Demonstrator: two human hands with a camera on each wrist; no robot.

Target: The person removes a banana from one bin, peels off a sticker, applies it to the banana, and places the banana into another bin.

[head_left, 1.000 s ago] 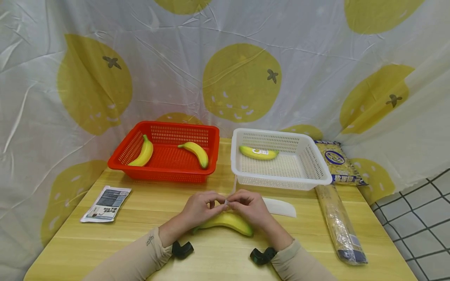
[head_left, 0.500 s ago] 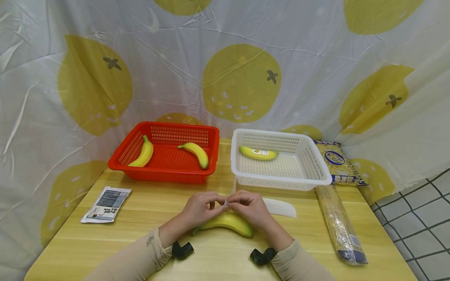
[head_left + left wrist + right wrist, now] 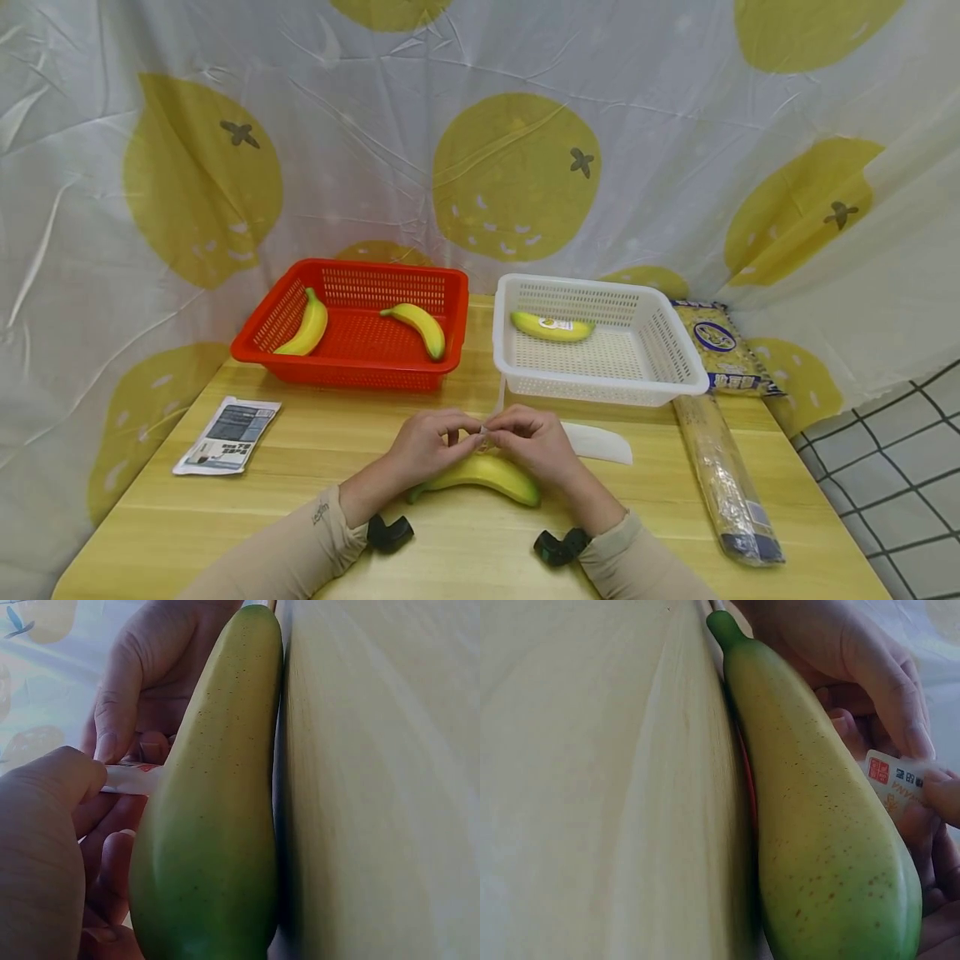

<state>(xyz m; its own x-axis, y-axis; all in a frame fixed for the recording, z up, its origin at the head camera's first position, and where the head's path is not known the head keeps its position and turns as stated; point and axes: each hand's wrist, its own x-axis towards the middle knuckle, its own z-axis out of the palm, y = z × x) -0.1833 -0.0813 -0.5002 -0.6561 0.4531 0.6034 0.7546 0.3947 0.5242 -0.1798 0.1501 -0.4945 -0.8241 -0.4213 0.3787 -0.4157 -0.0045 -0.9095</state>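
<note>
A yellow banana [image 3: 487, 475] with green ends lies crosswise on the table in front of me. Just beyond it, my left hand [image 3: 433, 437] and right hand [image 3: 536, 442] meet fingertip to fingertip. Between them, thumbs and fingers pinch a small sticker [image 3: 889, 780], whose red square and orange lettering show in the right wrist view. Seen from the left wrist, the same sticker [image 3: 133, 780] looks like a narrow white band beside the banana [image 3: 217, 787]. My fingers hide part of it in every view.
A red basket [image 3: 345, 373] with two bananas stands back left. Right of it, a white basket [image 3: 592, 385] holds one banana bearing a sticker. White paper [image 3: 600, 442] lies behind my right hand. Plastic packages [image 3: 727, 483] line the right side; a white packet [image 3: 228, 436] lies left.
Both hands hold nearly the same place, with only slight fingertip movement at the sticker. The banana, baskets and packages have not moved.
</note>
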